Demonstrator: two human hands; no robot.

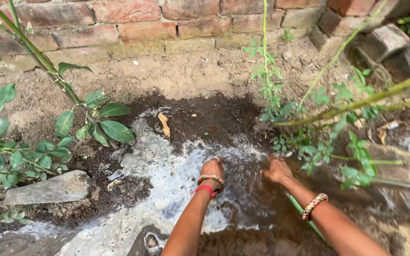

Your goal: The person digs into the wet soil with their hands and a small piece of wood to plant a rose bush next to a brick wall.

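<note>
Both bare arms stretch forward and down, side by side. The left hand [213,168] and right hand [277,170] press palms down, fingers hidden. Beaded bangles circle both wrists, with a red thread on the left.

I see an old red brick wall [143,21] running along the top, its mortar worn, with loose grey bricks [385,45] stacked at the right corner. Below it lies dry pale-brown soil [176,71]. A flat grey stone slab [48,189] rests at the left. Bright daylight falls from above, glaring white off the wet ground [167,185].
</note>
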